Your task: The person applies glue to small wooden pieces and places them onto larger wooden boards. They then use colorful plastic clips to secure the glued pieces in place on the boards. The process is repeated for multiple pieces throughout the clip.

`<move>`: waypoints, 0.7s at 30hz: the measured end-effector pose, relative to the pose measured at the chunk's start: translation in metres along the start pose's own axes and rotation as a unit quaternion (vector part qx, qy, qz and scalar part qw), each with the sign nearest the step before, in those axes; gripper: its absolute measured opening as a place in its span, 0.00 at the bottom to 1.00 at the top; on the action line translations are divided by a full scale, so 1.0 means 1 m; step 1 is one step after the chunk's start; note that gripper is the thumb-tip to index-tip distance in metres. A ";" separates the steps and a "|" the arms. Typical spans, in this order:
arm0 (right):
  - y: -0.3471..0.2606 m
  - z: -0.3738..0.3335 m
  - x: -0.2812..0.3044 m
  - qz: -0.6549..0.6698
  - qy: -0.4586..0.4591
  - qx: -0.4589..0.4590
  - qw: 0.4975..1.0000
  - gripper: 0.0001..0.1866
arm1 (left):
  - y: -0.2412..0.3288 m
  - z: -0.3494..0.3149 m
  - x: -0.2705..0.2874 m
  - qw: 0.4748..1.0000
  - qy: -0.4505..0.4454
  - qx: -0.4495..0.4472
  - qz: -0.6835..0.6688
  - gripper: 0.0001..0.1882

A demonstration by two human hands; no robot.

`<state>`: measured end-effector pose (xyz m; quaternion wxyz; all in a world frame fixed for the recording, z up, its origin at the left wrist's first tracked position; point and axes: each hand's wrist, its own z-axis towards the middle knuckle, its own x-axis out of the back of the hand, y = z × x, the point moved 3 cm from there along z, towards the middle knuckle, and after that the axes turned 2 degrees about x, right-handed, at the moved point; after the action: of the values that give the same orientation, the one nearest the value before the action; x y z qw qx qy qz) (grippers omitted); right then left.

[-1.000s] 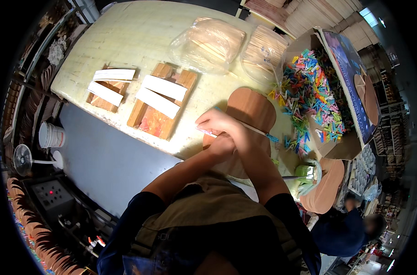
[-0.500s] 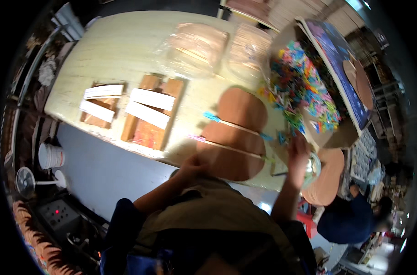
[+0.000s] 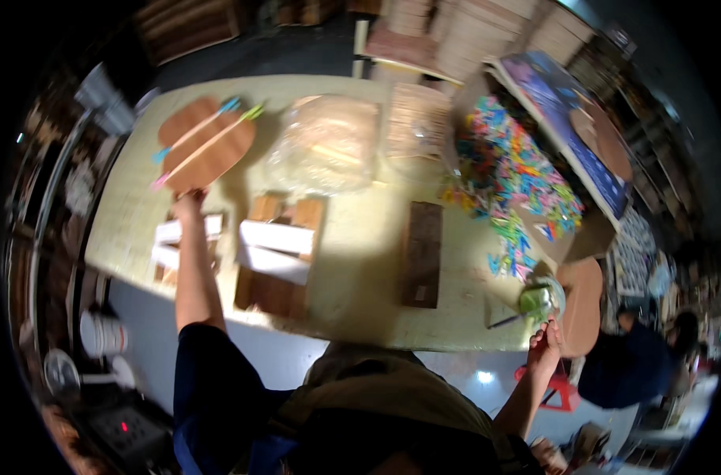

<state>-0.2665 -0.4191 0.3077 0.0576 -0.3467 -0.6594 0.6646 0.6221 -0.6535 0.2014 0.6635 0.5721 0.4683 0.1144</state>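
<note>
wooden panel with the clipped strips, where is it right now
In the head view, the wooden panel is at the upper left, left of the larger clear plastic bag, its near end held by the left hand.

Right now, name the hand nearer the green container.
Right: right hand is just nearside of the green container; left hand is far to its left, holding a wooden board.

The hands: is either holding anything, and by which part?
The left hand holds the brown wooden board by its near end; whether the right hand grips anything cannot be told.
</note>
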 end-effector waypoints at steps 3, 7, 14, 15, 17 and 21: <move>-0.016 -0.024 0.017 -0.079 0.109 -0.015 0.991 0.15 | -0.052 0.093 0.041 0.990 -0.035 0.083 -0.105 0.10; -0.026 -0.037 0.051 -0.068 0.178 0.008 0.982 0.10 | -0.084 0.113 0.008 0.996 -0.023 0.072 0.049 0.21; -0.048 0.031 0.173 -0.399 0.358 0.123 0.835 0.11 | -0.064 -0.215 -0.201 0.702 -0.115 -0.501 0.493 0.28; -0.058 0.048 0.191 -0.467 0.392 0.119 0.783 0.13 | -0.091 -0.294 -0.222 0.787 -0.231 -0.403 0.407 0.25; -0.073 0.078 0.221 -0.559 0.382 0.028 0.736 0.27 | -0.112 -0.423 -0.276 0.704 -0.520 -0.393 0.283 0.29; -0.098 0.128 0.253 -0.619 0.379 -0.080 0.683 0.47 | -0.147 -0.638 -0.330 0.455 -0.789 -0.360 0.201 0.26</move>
<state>-0.5629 -0.3795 0.2861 0.6734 -0.0853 -0.6960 0.2341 -0.0908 -0.5112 0.2952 0.8545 0.2054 -0.4672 -0.0974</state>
